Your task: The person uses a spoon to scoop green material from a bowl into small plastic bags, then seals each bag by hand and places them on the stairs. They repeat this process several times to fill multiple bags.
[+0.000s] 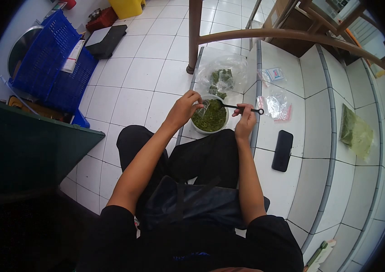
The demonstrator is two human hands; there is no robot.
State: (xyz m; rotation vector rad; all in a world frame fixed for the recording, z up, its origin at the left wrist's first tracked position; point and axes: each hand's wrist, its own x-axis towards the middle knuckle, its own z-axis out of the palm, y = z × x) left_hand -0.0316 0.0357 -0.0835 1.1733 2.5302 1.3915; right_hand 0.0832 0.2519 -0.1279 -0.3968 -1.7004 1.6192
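A round white tub (208, 132) holds shredded green leaves (211, 121) in front of my knees. My right hand (245, 119) grips the handle of a black spoon (234, 107), whose ring end sticks out to the right. The spoon's head reaches into the tub at its upper right. At the tub's left rim, my left hand (188, 107) pinches a small clear plastic bag (204, 108) that hangs over the leaves. Just beyond the tub lies a large clear bag (239, 75) with green leafy packets (222, 80) inside.
Clear zip bags (276, 105) and a black phone (282, 151) lie on the tiled step to the right. Higher up rests a bag of green leaves (352, 129). A brown metal rail (265, 33) crosses ahead. Blue crates (49, 61) stand at left.
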